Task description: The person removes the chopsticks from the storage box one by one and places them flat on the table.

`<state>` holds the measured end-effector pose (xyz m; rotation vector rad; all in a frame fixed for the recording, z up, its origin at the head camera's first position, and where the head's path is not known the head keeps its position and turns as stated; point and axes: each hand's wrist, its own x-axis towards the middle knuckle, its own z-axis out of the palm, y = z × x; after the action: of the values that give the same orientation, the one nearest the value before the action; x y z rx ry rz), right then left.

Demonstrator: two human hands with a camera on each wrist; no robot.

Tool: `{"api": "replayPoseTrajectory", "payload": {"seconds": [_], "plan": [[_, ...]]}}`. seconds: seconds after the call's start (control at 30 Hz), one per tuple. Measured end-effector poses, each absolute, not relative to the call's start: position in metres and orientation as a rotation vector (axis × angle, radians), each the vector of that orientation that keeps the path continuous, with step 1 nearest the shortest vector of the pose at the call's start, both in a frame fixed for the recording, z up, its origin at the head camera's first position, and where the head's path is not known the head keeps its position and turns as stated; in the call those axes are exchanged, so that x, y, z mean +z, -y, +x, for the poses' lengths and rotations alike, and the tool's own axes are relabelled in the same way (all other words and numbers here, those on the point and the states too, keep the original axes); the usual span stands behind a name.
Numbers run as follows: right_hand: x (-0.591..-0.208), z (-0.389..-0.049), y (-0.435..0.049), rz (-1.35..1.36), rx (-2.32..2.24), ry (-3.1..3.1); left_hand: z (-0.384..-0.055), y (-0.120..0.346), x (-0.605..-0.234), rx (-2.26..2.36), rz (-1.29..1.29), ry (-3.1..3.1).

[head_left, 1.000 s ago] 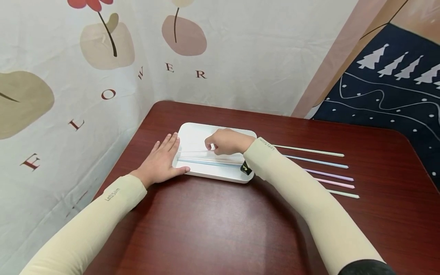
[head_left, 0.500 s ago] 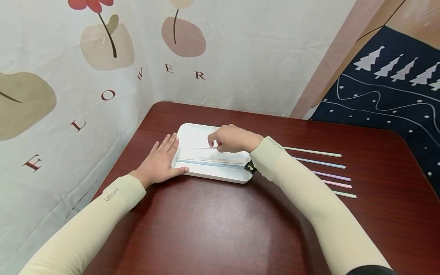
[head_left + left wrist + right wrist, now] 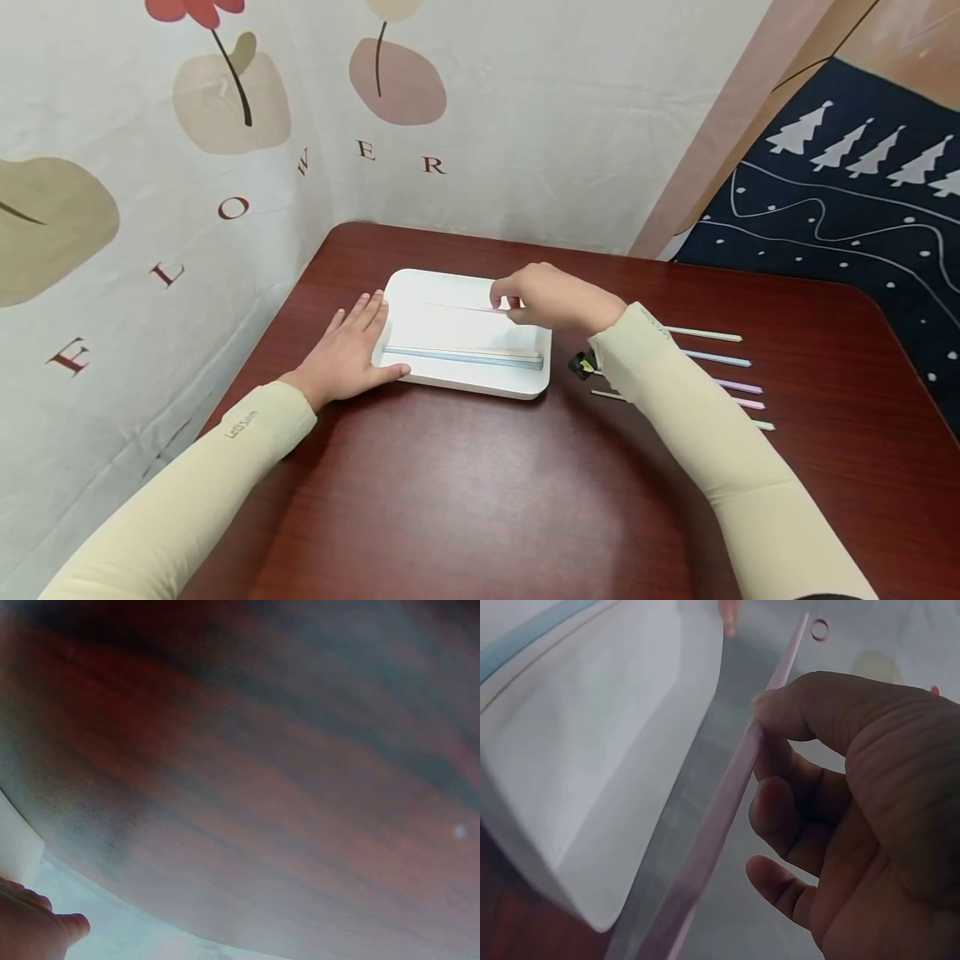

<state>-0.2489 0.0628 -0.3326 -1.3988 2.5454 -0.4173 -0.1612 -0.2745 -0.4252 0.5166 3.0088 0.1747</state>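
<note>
My right hand [image 3: 557, 295] pinches a thin pale-pink paper strip [image 3: 718, 814] between thumb and forefinger, the other fingers loosely bent. In the head view the strip [image 3: 467, 308] shows edge-on as a faint line over the far part of the white tray [image 3: 457, 384]. Along the tray's near side lies a light-blue strip [image 3: 465, 359], with a pale strip close beside it. My left hand [image 3: 347, 353] rests against the tray's left end, fingers straight and thumb on the near rim. Only a little of that hand [image 3: 34, 926] appears in the left wrist view.
Several folded strips lie in a row to the right of the tray, among them a green one [image 3: 705, 334], a blue one [image 3: 720, 358] and a purple one [image 3: 741, 386]. My right forearm covers part of them. Printed curtains [image 3: 525, 100] hang behind the dark-red table [image 3: 450, 500].
My right hand has moved right and slightly away from me, with the pink strip in its fingers. The near right corner of the tray has come into view. My left hand stays put.
</note>
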Motion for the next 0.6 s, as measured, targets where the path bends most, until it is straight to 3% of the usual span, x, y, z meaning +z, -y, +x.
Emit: {"api": "replayPoseTrajectory", "payload": {"seconds": [0.6], "plan": [[-0.329, -0.238, -0.154, -1.242, -0.514, -2.697, -0.162, 0.275, -0.429, 0.199, 0.524, -3.008]]}}
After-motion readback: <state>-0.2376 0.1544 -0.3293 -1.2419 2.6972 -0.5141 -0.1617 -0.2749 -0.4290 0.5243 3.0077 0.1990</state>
